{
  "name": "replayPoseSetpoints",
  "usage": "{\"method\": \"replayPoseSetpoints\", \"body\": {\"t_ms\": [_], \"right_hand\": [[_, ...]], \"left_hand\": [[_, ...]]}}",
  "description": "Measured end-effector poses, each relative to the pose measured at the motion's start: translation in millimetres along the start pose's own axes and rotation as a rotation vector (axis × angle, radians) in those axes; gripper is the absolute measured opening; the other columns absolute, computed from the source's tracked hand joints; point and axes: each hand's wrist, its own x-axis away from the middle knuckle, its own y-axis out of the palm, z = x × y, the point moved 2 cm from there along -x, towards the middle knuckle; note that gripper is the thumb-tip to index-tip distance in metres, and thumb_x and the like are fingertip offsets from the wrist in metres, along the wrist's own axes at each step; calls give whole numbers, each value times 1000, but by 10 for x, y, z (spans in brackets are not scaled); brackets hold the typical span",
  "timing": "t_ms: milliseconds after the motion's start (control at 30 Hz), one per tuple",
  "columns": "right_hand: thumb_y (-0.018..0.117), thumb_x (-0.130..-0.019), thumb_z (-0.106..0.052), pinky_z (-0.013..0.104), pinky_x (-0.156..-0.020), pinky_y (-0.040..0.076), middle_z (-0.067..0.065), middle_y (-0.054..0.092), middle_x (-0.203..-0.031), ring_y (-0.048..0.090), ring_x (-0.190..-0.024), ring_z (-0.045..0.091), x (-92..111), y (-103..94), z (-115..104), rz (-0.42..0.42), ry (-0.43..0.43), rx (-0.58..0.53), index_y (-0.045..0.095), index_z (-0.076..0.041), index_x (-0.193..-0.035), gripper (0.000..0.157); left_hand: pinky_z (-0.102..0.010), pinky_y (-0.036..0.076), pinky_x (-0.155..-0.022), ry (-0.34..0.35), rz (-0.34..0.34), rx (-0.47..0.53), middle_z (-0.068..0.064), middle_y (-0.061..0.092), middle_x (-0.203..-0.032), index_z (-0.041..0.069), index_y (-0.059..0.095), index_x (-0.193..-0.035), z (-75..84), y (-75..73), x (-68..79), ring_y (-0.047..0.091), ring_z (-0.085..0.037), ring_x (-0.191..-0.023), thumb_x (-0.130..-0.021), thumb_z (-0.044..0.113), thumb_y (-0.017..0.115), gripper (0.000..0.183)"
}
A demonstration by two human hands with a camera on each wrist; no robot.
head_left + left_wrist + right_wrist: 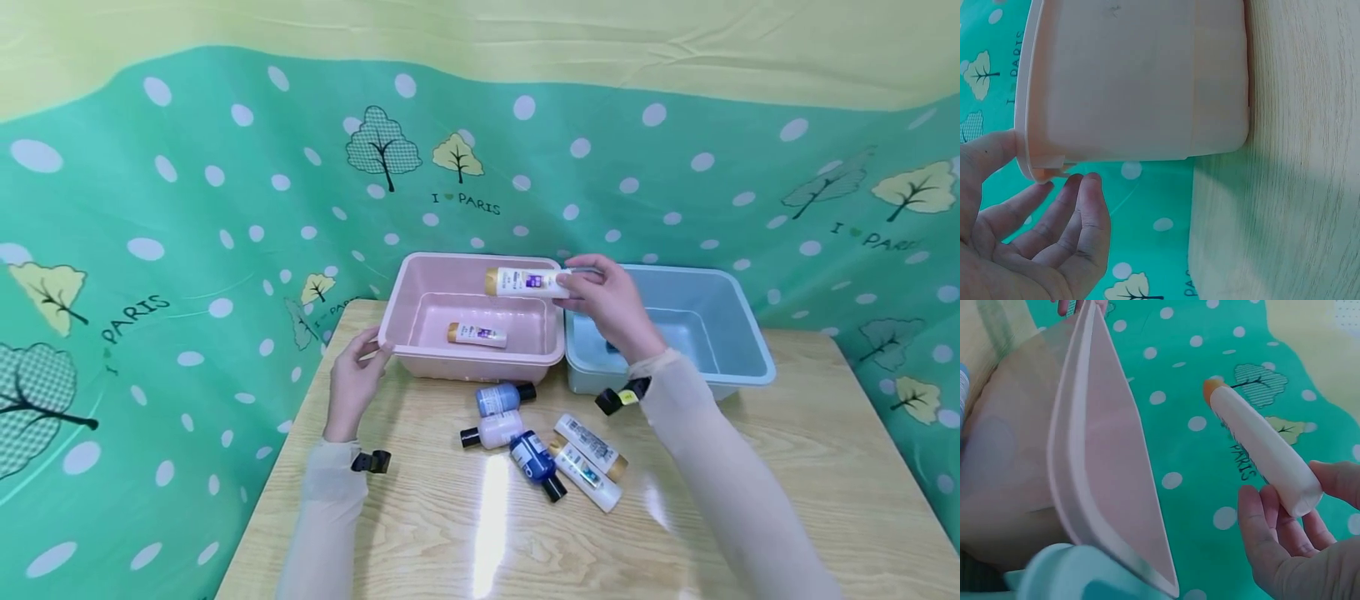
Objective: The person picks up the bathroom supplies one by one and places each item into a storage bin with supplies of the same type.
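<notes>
My right hand (607,304) holds a white bottle with a gold cap (513,282) by its base, lying sideways above the pink bin (480,367). In the right wrist view, thumb and fingers close around the bottom end of this bottle (1263,447), its cap pointing away. A second white, gold-capped bottle (480,335) lies inside the pink bin. At the bin's left front corner my left hand (354,383) grips the rim, the thumb on the rim (1024,94) and the other fingers curled beneath it.
Beside the pink bin stands a blue bin (675,367). In front lie a light blue bottle (497,400), a pale pink one (501,429), a dark blue one (532,457) and two white bottles (592,483) with gold caps. A green patterned cloth (247,208) hangs behind the wooden table (427,525).
</notes>
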Motion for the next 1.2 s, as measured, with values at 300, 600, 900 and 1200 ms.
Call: {"method": "replayPoseSetpoints", "body": {"t_ms": [300, 600, 900, 1200], "right_hand": [[71, -95, -13, 45, -92, 56, 21, 62, -120, 66, -105, 38, -587, 322, -2, -48, 83, 64, 49, -1, -136, 49], [70, -95, -10, 40, -85, 59, 20, 64, -116, 67, -97, 33, -992, 544, 166, -66, 99, 154, 52, -1, -129, 39], [70, -94, -11, 41, -88, 57, 21, 64, -115, 68, -97, 34, -1191, 625, 418, -189, 168, 403, 58, 4, -127, 39], [68, -93, -7, 44, -90, 56, 21, 63, -110, 64, -99, 35, -1212, 687, 529, -257, 186, 566, 61, 8, -120, 32]], "left_hand": [[-31, 59, -78, 12, -5, -10, -15, 66, -125, 13, 57, -141, -26, -15, -5, 67, -31, -103, -97, 44, 65, 55], [-29, 59, -76, 13, -3, 20, -18, 66, -124, 10, 58, -140, 5, -16, -1, 67, -33, -102, -97, 37, 68, 51], [-30, 59, -76, 1, -5, 10, -16, 66, -123, 12, 58, -140, -5, -7, 0, 68, -30, -100, -97, 37, 68, 51], [-31, 59, -76, 15, 0, 15, -15, 67, -121, 12, 59, -139, -13, -7, -2, 68, -31, -100, -99, 31, 67, 45]]}}
